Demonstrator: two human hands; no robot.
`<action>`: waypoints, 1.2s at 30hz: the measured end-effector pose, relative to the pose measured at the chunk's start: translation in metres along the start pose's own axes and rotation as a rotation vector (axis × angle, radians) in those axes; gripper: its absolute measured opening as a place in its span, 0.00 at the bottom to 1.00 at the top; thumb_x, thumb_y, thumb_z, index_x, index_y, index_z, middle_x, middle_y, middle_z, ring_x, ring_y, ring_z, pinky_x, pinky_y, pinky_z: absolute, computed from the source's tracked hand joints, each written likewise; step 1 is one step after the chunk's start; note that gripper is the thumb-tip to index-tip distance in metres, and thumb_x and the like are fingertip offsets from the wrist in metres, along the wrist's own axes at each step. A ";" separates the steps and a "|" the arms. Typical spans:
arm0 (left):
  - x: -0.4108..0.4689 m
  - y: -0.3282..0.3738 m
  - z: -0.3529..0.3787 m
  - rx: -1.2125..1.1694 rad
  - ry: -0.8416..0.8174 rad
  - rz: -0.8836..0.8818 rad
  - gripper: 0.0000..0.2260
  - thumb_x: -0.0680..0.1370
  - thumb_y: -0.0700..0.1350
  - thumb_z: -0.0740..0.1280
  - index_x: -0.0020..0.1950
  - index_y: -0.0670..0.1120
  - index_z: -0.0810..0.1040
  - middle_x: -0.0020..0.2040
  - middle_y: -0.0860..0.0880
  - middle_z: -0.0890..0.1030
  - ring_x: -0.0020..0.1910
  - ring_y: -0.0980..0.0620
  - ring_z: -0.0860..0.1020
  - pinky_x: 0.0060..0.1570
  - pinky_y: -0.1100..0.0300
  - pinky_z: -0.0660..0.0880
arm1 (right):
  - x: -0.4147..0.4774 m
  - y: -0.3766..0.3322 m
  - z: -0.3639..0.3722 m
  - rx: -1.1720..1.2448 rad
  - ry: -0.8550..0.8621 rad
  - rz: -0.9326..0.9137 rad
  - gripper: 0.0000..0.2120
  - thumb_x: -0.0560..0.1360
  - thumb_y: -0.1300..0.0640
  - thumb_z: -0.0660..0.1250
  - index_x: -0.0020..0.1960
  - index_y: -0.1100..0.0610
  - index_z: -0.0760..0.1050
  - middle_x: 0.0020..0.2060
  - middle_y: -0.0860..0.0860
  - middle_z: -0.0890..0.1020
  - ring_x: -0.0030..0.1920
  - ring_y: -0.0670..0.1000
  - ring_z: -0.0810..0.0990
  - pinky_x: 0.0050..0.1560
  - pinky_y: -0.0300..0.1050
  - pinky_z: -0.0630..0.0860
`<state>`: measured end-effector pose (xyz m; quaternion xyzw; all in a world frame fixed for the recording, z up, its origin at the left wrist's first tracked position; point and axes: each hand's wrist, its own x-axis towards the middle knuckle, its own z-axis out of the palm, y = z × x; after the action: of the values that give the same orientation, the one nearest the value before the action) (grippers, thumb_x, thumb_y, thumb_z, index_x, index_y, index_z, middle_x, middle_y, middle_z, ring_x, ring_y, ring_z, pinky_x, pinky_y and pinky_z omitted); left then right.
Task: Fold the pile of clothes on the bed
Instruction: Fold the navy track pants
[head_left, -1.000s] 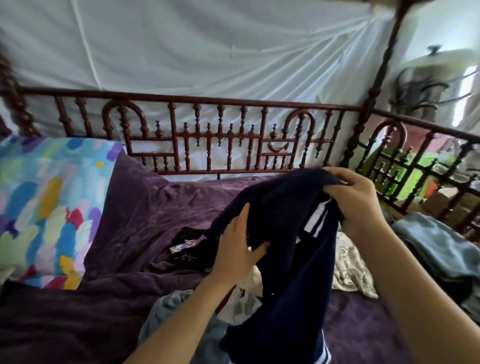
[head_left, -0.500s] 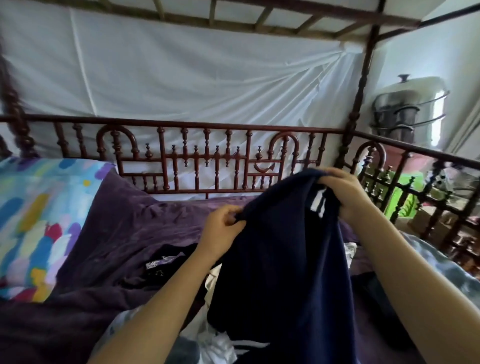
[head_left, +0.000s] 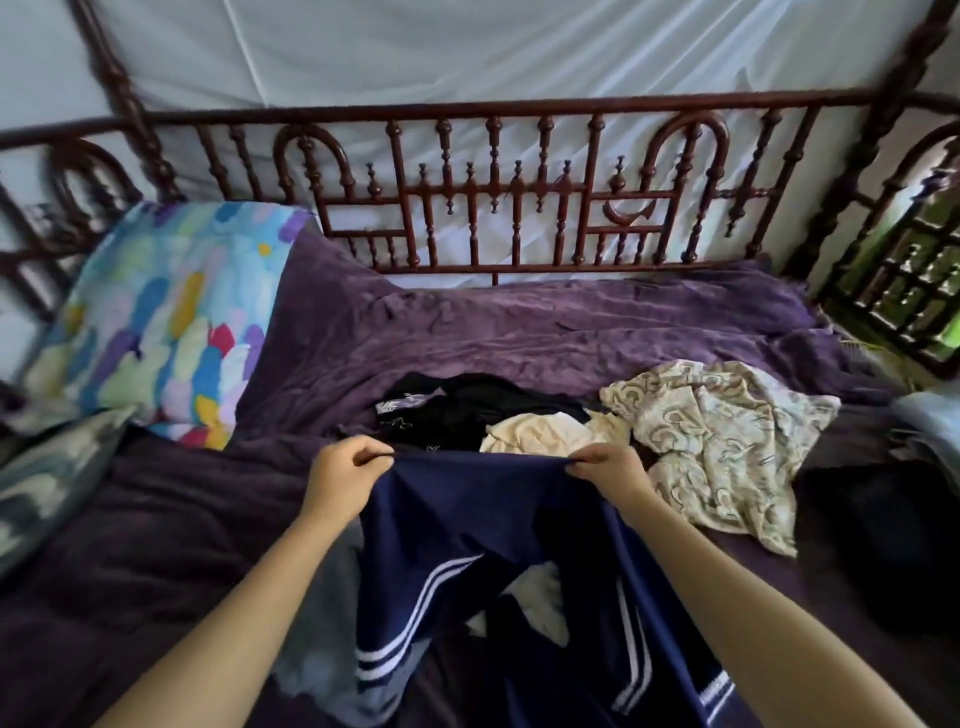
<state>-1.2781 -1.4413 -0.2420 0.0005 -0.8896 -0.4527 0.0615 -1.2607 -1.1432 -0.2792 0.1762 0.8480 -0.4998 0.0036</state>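
Navy track trousers (head_left: 483, 540) with white side stripes are held up by the top edge over the bed (head_left: 156, 545). One corner is pinched by the left hand (head_left: 345, 478) and the other by the right hand (head_left: 605, 475), with fingers and thumbs curled onto the hem. The edge is drawn taut between the two hands, apparently so that the garment hangs flat and its legs can be lined up for a first fold. The legs are draped toward the camera across a grey garment (head_left: 324, 597).

Just behind the hands, the unfolded pile is spread on the purple blanket (head_left: 519, 332): a black garment (head_left: 467, 410), a cream garment (head_left: 535, 431) touching it, and a cream patterned cloth (head_left: 727, 441) to the right. No basket or box is seen. The clothes are contained only by the bed, which is bounded by a carved wooden rail (head_left: 519, 192), and a multicoloured pillow (head_left: 166, 322) is propped at the left.
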 end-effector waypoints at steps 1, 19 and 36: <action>0.005 0.001 -0.005 -0.004 0.057 0.007 0.04 0.72 0.31 0.69 0.44 0.36 0.82 0.39 0.47 0.80 0.36 0.60 0.76 0.37 0.76 0.68 | 0.006 -0.008 0.002 -0.005 0.039 -0.028 0.04 0.72 0.64 0.70 0.45 0.60 0.82 0.36 0.49 0.80 0.42 0.50 0.77 0.42 0.38 0.70; -0.095 -0.068 0.145 0.381 -0.629 -0.048 0.20 0.76 0.42 0.67 0.67 0.45 0.72 0.66 0.47 0.71 0.66 0.47 0.67 0.64 0.59 0.64 | -0.134 0.197 0.054 -0.699 -0.313 0.377 0.25 0.76 0.51 0.61 0.72 0.45 0.60 0.64 0.52 0.68 0.64 0.57 0.68 0.59 0.49 0.68; -0.101 -0.083 0.103 0.420 -0.655 -0.058 0.18 0.78 0.44 0.64 0.68 0.46 0.70 0.66 0.48 0.70 0.66 0.49 0.67 0.64 0.60 0.64 | -0.098 0.192 0.077 -0.581 -0.190 0.667 0.28 0.73 0.48 0.67 0.68 0.53 0.60 0.65 0.53 0.71 0.66 0.56 0.68 0.64 0.53 0.64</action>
<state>-1.1935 -1.4017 -0.3797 -0.1063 -0.9349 -0.2385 -0.2402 -1.1244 -1.1535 -0.4625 0.3849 0.8459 -0.2263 0.2917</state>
